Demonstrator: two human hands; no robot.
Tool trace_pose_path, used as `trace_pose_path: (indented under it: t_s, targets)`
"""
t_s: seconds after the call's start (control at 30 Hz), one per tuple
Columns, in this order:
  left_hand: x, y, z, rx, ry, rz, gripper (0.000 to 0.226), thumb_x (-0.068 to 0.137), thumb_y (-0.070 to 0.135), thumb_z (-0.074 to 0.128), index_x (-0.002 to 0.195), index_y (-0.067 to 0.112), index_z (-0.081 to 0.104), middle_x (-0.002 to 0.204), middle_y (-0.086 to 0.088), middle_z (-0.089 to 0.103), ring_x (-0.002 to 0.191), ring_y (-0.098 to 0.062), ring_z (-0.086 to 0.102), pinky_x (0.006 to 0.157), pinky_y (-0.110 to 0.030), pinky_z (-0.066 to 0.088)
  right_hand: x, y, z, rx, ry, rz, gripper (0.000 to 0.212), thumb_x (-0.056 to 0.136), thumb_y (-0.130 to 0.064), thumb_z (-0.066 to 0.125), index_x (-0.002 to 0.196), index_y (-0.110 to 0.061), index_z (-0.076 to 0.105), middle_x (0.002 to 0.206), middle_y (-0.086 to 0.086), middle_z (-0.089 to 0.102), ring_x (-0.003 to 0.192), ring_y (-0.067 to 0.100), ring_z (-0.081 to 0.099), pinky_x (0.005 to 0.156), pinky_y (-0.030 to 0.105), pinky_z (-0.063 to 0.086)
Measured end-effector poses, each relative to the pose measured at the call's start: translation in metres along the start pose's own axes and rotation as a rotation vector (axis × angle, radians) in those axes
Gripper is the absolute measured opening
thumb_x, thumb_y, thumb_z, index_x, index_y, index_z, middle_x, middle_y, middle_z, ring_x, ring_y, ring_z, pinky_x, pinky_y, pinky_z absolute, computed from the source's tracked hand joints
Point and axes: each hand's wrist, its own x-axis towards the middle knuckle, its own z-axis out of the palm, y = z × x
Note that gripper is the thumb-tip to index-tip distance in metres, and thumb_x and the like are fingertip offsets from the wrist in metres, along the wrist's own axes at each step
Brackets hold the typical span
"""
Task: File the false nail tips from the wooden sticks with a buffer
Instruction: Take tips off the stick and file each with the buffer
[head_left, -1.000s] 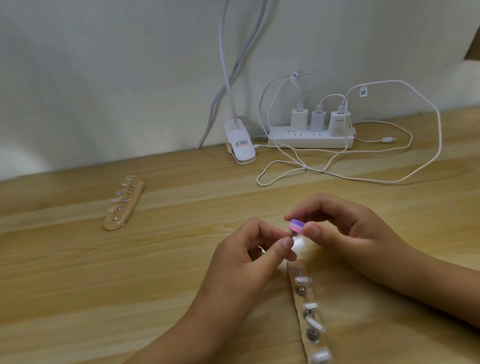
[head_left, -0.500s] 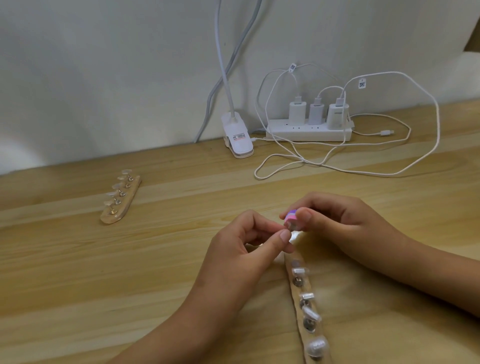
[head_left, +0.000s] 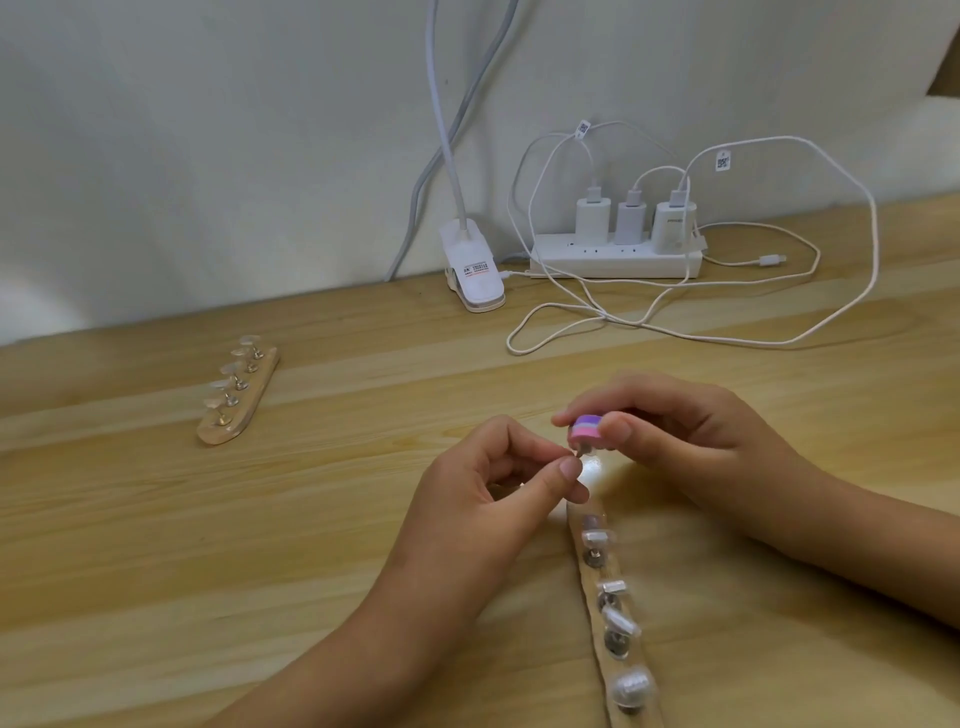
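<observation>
Head view, wooden table (head_left: 156, 545).

Right hand (head_left: 691, 441): closed around a small pink-and-purple buffer (head_left: 587, 429), pinched between thumb and fingers. The buffer is held just above the table, near the centre.

Left hand (head_left: 483, 499): thumb and forefinger are pinched together directly under the buffer. A small dark pin-like piece is seen at the fingertips; whether a nail tip is attached cannot be told, since glare washes out that spot.

Near stick (head_left: 618, 623): laid flat, running from below the left thumb toward the lower edge. Clear nail tips (head_left: 621, 621) on metal pegs are seen along it.

Far stick (head_left: 239, 397): laid at the left, well apart from both hands, with a row of tips on pegs.

At the wall: a power strip (head_left: 615, 257) with three chargers, loose white cables (head_left: 727, 332), and a lamp clamp (head_left: 475, 273).
</observation>
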Motion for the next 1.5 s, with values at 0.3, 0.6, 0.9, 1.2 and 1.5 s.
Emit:
trace_pose_path:
  t_s: [0.3, 0.6, 0.9, 1.2, 1.5]
  targets:
    - [-0.0004, 0.0012, -0.0003, -0.006, -0.010, 0.007, 0.009, 0.087, 0.022, 0.070, 0.080, 0.027, 0.066, 0.077, 0.003, 0.075, 0.082, -0.011, 0.070, 0.080, -0.020, 0.050, -0.0004, 0.0005, -0.0001, -0.008, 0.011, -0.034, 0.020, 0.088, -0.037, 0.065, 0.103, -0.026, 0.073, 0.096, -0.011, 0.073, 0.094, 0.006, 0.067, 0.081, 0.011, 0.046]
    - [-0.0004, 0.0022, -0.0010, -0.035, 0.003, 0.008, 0.010, 0.083, 0.036, 0.072, 0.082, 0.027, 0.066, 0.079, 0.004, 0.075, 0.080, -0.008, 0.069, 0.074, -0.015, 0.049, -0.0005, -0.0011, 0.0000, 0.025, 0.005, -0.027, 0.019, 0.087, -0.037, 0.065, 0.102, -0.027, 0.072, 0.097, -0.008, 0.073, 0.094, 0.006, 0.067, 0.082, 0.013, 0.047]
    - [-0.0008, 0.0024, -0.0009, -0.053, 0.008, 0.014, 0.014, 0.078, 0.038, 0.067, 0.082, 0.025, 0.066, 0.077, 0.004, 0.075, 0.077, -0.006, 0.068, 0.070, -0.011, 0.047, -0.0004, 0.0004, 0.0000, 0.008, 0.013, -0.040, 0.020, 0.089, -0.036, 0.064, 0.104, -0.027, 0.071, 0.097, -0.010, 0.072, 0.095, 0.006, 0.066, 0.083, 0.012, 0.045]
    - [-0.0010, 0.0035, -0.0006, -0.064, 0.014, 0.013, 0.010, 0.082, 0.035, 0.072, 0.080, 0.027, 0.066, 0.078, 0.003, 0.075, 0.078, -0.006, 0.068, 0.072, -0.012, 0.048, 0.0000, -0.0008, 0.0006, -0.028, -0.011, -0.001, 0.019, 0.093, -0.035, 0.058, 0.104, -0.026, 0.071, 0.096, -0.010, 0.073, 0.095, 0.007, 0.067, 0.082, 0.014, 0.045]
    - [-0.0006, 0.0030, -0.0015, -0.069, 0.027, 0.001, 0.010, 0.082, 0.037, 0.072, 0.081, 0.028, 0.066, 0.079, 0.002, 0.075, 0.078, -0.007, 0.067, 0.071, -0.011, 0.047, -0.0001, -0.0007, -0.0004, -0.073, 0.030, -0.058, 0.020, 0.089, -0.039, 0.063, 0.105, -0.030, 0.070, 0.097, -0.012, 0.071, 0.092, 0.010, 0.065, 0.080, 0.014, 0.046]
